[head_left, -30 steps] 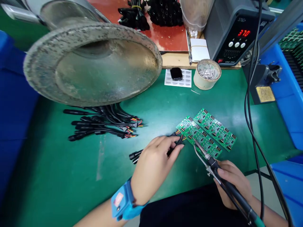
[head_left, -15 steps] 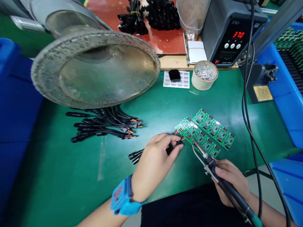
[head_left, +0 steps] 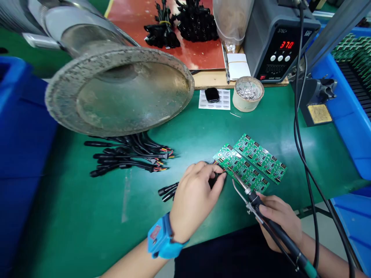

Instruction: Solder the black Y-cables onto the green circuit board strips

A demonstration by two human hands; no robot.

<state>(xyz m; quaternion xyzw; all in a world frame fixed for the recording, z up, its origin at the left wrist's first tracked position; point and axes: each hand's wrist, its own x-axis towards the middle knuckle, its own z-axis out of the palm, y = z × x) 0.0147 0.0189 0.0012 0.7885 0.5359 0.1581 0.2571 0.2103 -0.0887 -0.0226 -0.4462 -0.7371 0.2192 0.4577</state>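
My left hand [head_left: 194, 200], with a blue wrist strap [head_left: 160, 239], pinches a black cable [head_left: 168, 190] whose coloured wire ends meet the near left edge of a green circuit board panel [head_left: 243, 166]. My right hand [head_left: 279, 224] grips a soldering iron [head_left: 261, 210] like a pen. Its tip rests on the panel's near left corner, right beside the wires. A second green panel [head_left: 262, 157] lies alongside the first, farther away.
A pile of black cables [head_left: 127, 154] lies left of the boards under a large metal fume hood [head_left: 118, 90]. Behind are a soldering station [head_left: 278, 38] reading 370, a solder-scrap cup [head_left: 248, 93], a smartwatch [head_left: 212, 94] on labels, an iron stand [head_left: 317, 100] and blue bins [head_left: 348, 112].
Both hands stay at the board's corner; the iron tip has edged slightly left toward the wires. The view has shifted a little.
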